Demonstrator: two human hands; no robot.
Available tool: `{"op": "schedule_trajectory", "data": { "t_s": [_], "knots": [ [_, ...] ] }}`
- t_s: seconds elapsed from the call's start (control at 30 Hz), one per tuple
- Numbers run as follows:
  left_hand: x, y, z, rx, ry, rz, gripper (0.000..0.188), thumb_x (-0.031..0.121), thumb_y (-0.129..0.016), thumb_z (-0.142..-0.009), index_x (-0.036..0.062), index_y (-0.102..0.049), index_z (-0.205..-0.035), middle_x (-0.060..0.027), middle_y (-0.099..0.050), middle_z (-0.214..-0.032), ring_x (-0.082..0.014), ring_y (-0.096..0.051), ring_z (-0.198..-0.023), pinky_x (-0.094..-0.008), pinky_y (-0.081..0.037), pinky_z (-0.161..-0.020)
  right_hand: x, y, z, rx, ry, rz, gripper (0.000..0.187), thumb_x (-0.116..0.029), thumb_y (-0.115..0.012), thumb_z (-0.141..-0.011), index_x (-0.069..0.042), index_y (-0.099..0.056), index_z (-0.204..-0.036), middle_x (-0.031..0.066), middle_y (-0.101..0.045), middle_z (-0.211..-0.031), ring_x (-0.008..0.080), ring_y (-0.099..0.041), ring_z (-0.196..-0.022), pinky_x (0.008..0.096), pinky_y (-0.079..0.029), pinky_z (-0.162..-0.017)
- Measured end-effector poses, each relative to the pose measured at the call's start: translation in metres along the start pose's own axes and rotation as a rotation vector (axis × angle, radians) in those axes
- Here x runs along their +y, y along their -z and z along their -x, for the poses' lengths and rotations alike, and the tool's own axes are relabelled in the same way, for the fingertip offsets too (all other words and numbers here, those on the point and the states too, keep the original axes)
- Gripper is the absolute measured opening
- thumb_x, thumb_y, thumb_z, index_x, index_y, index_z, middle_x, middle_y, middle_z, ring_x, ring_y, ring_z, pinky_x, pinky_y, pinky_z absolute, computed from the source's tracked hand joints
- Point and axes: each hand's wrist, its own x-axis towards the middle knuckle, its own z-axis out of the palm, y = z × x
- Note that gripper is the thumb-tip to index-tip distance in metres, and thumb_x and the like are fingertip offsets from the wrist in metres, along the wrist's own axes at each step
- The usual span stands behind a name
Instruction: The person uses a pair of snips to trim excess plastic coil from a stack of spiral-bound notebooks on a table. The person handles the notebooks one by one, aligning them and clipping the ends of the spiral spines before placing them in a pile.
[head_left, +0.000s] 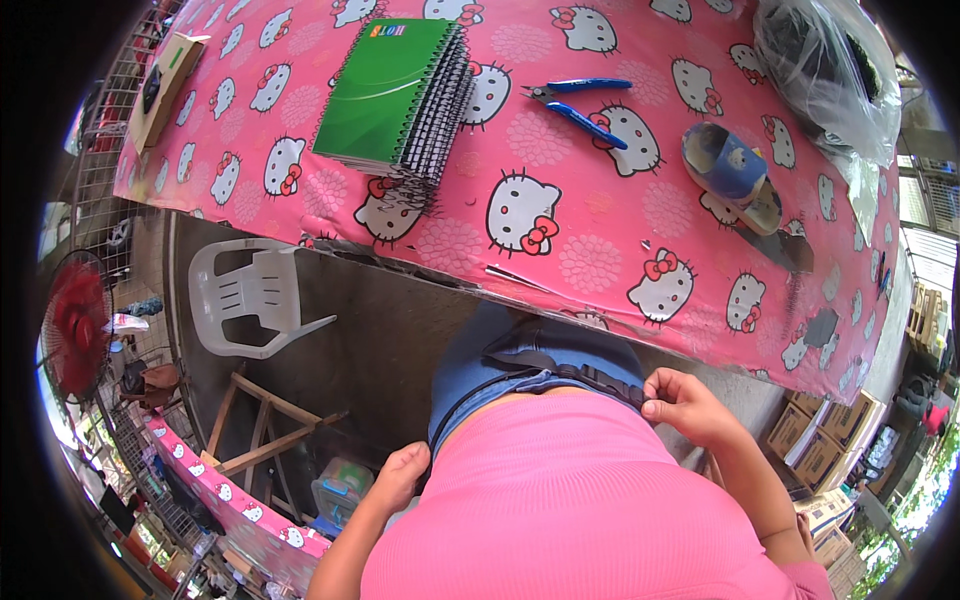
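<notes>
I look down over my pink shirt and blue jeans. My right hand [688,405] pinches a black strap [590,375] that runs across my waist, fingers closed on it near its right end. My left hand [400,475] is at my left hip, pressed against the shirt's hem where the strap reaches it; whether it grips anything is hidden. In front of me stands a table with a pink cartoon-cat cloth [600,230]. On it lie a stack of green spiral notebooks [395,90], blue-handled cutters [580,105] and a blue sandal [735,175].
A clear plastic bag [825,75] with dark contents lies at the table's far right. A white plastic chair [250,300] and a wooden folding frame [265,425] stand to my left, a red fan [75,325] beyond them. Cardboard boxes [825,440] sit at the right.
</notes>
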Motion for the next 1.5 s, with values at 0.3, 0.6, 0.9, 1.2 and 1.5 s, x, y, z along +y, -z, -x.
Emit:
{"op": "schedule_trajectory", "data": {
  "t_s": [0.3,0.6,0.9,1.2,1.5],
  "knots": [
    [-0.014,0.013,0.027,-0.03,-0.064,0.112,0.026,0.031,-0.05,-0.1,0.007,-0.054,-0.09,0.0061,-0.05,-0.085,-0.0022,-0.044,-0.076,-0.0203,-0.038,-0.068,-0.03,-0.017,-0.007,0.022,0.191,-0.351,0.018,-0.02,-0.067,-0.09,-0.007,-0.054,-0.089,-0.003,-0.056,-0.079,0.0065,-0.051,-0.067,0.0224,-0.041,-0.061],
    [0.059,0.007,0.01,0.1,0.009,-0.522,0.028,0.025,-0.054,-0.098,0.0041,-0.052,-0.08,0.0036,-0.049,-0.076,-0.005,-0.04,-0.068,-0.0244,-0.034,-0.057,-0.016,0.003,0.004,0.039,0.201,-0.502,0.02,-0.02,-0.066,-0.09,-0.006,-0.052,-0.085,0.0007,-0.052,-0.07,0.0126,-0.051,-0.054,0.0263,-0.042,-0.051],
    [0.165,-0.079,-0.054,-0.168,-0.655,-0.841,0.023,0.014,-0.057,-0.092,0.0015,-0.062,-0.111,-0.0114,-0.061,-0.111,-0.0199,-0.057,-0.107,-0.0313,-0.043,-0.094,-0.014,0.0,0.008,0.092,0.227,-0.411,0.018,-0.017,-0.067,-0.088,-0.005,-0.054,-0.085,-0.0003,-0.052,-0.067,0.011,-0.049,-0.053,0.0256,-0.04,-0.05],
    [0.196,-0.101,-0.092,-0.446,-0.462,-1.118,0.034,0.035,-0.068,-0.087,0.0016,-0.063,-0.091,-0.0096,-0.065,-0.082,-0.0172,-0.061,-0.079,-0.032,-0.048,-0.072,-0.007,0.011,0.021,0.13,0.197,-0.277,0.017,-0.017,-0.07,-0.087,-0.005,-0.058,-0.087,-0.0009,-0.056,-0.07,0.0089,-0.051,-0.055,0.025,-0.041,-0.051],
    [0.18,-0.06,-0.12,-0.365,-0.209,-0.559,0.027,0.032,-0.071,-0.087,0.0069,-0.063,-0.093,0.0055,-0.057,-0.079,-0.004,-0.048,-0.07,-0.021,-0.042,-0.062,0.021,0.016,-0.008,0.084,0.139,0.086,0.019,-0.019,-0.07,-0.088,-0.003,-0.062,-0.094,-0.0034,-0.059,-0.078,0.0062,-0.053,-0.07,0.0225,-0.044,-0.063]
  ]
}}
